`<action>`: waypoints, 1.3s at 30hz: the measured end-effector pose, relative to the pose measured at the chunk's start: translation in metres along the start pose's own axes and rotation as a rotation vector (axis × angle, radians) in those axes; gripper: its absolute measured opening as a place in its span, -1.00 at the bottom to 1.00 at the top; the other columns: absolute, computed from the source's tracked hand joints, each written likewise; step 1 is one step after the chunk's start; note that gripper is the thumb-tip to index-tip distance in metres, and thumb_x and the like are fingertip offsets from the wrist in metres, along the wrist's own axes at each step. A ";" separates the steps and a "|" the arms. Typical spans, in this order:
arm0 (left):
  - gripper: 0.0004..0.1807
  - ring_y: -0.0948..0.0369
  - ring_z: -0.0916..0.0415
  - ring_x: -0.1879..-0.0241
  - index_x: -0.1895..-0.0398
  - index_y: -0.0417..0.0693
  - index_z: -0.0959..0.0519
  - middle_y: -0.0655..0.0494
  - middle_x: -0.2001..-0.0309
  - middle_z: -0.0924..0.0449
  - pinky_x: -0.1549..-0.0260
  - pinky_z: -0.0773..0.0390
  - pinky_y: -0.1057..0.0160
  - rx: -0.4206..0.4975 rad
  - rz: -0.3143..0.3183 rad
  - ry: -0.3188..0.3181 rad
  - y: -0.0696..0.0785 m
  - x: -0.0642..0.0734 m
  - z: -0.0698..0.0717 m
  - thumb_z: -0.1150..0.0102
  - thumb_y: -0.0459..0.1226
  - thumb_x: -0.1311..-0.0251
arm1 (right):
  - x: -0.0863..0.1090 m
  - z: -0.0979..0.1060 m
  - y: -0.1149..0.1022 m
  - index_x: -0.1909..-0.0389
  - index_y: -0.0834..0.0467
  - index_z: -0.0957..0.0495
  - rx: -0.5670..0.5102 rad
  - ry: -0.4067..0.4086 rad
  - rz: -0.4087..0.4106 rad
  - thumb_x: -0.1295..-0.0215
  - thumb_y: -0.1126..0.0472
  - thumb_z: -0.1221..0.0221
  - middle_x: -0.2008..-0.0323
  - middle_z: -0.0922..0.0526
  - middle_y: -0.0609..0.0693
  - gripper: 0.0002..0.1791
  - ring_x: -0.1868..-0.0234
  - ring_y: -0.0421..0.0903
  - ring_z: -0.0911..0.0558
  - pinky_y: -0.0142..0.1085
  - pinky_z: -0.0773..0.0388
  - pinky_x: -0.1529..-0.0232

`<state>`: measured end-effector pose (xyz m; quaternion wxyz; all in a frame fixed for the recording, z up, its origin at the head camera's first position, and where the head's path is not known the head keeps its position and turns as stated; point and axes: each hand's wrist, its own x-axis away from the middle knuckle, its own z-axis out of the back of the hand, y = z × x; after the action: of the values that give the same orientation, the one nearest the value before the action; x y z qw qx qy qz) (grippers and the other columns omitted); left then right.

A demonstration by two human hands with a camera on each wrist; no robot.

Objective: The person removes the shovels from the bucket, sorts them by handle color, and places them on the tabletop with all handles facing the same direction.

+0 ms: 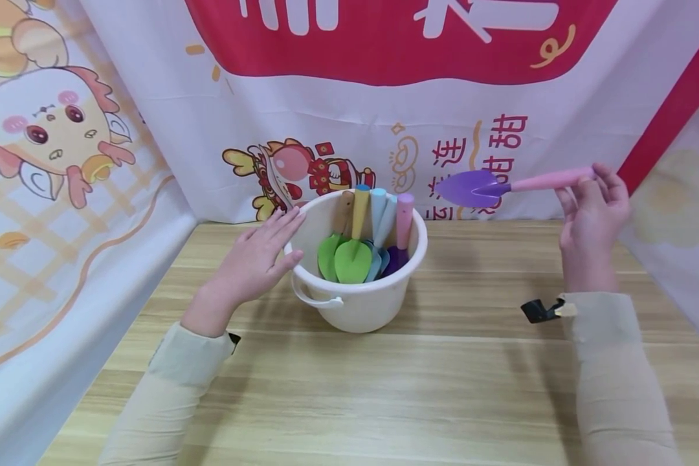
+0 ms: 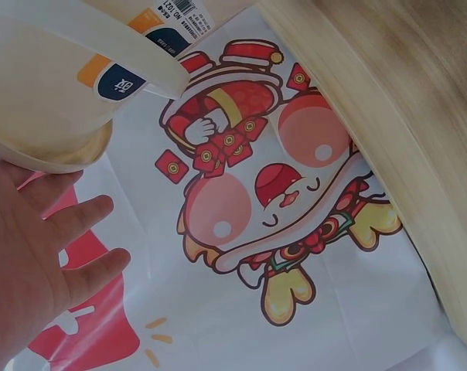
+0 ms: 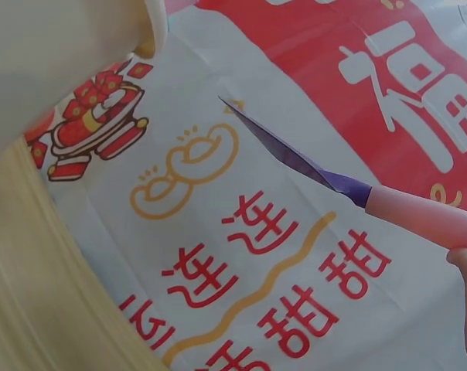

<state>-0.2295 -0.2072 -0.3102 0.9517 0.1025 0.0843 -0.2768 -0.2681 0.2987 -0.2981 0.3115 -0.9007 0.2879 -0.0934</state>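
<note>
A white bucket (image 1: 364, 307) stands on the table with several small garden tools inside, among them a green trowel (image 1: 353, 262) and a purple one with a pink handle (image 1: 404, 220). My left hand (image 1: 262, 252) rests its straight fingers on the bucket's left rim; the left wrist view shows that hand (image 2: 40, 247) with spread fingers against the rim (image 2: 56, 164). To the right of the bucket, my right hand (image 1: 597, 210) pinches the end of the pink handle of a purple trowel (image 1: 472, 188). Its blade points left, above the table, as the right wrist view shows the trowel (image 3: 295, 158) too.
The wood-grain table (image 1: 349, 395) reaches back to a printed white and red cloth (image 1: 338, 103). Another printed cloth (image 1: 52, 162) hangs along the left side. The bucket's white handle (image 1: 317, 299) hangs down at its front left.
</note>
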 end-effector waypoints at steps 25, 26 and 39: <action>-0.26 -0.05 0.19 -0.61 -0.67 0.06 0.00 0.13 -0.65 0.15 -0.43 -0.02 -0.34 0.007 0.009 0.013 0.001 0.000 -0.002 0.22 0.13 -0.58 | -0.007 0.040 0.040 -0.10 0.21 -0.52 0.055 -0.004 -0.077 -0.36 0.46 -0.27 -0.13 -0.41 0.04 -0.66 -0.12 -0.04 -0.62 -0.25 -0.67 0.00; -0.26 -0.05 0.19 -0.61 -0.68 0.06 0.00 0.13 -0.66 0.15 -0.43 -0.02 -0.35 0.006 0.009 0.011 0.001 0.001 -0.002 0.23 0.13 -0.58 | -0.007 0.041 0.041 -0.10 0.22 -0.52 0.055 0.003 -0.079 -0.35 0.46 -0.26 -0.11 -0.41 0.04 -0.67 -0.10 -0.04 -0.63 -0.25 -0.67 0.00; -0.25 -0.05 0.20 -0.61 -0.67 0.06 -0.01 0.13 -0.66 0.14 -0.43 -0.02 -0.34 -0.001 0.011 0.016 0.000 0.000 -0.002 0.22 0.14 -0.57 | -0.012 0.050 0.054 -0.05 0.23 -0.52 0.071 0.039 -0.103 -0.36 0.53 -0.21 -0.04 -0.42 0.03 -0.69 0.04 -0.07 -0.63 -0.25 -0.69 0.03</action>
<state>-0.2297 -0.2072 -0.3124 0.9526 0.1044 0.0914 -0.2707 -0.2858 0.2967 -0.3708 0.3322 -0.9008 0.2436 -0.1370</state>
